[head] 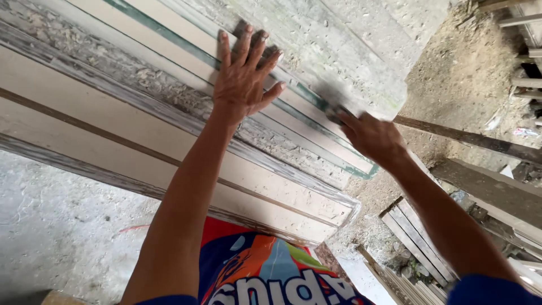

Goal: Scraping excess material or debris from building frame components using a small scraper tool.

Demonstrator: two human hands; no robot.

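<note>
Stacked pale boards (pixel 141 141), long, flat, rough-edged, green trim, slanting beneath both my hands | my left hand (pixel 244 76) flat on upper board, fingers spread | my right hand (pixel 372 135) grip clamped on small blurred sanding block (pixel 334 113) at board edge.

Wooden frame (pixel 169 147): pale, matt planed boards; rails carry flaking whitish paint and rough, weathered grain. One edge shows a thin green painted stripe (pixel 316 101). Left hand (pixel 244 79) lies flat on the bare wood; right hand (pixel 372 135) grips a small blurred piece, material not discernible. Wall (pixel 339 39): rough, matt grey cement. Floor (pixel 56 226): dull concrete. Cloth (pixel 265 271) below: glossy printed fabric. Loose planks (pixel 418 237): raw, unpainted timber
</note>
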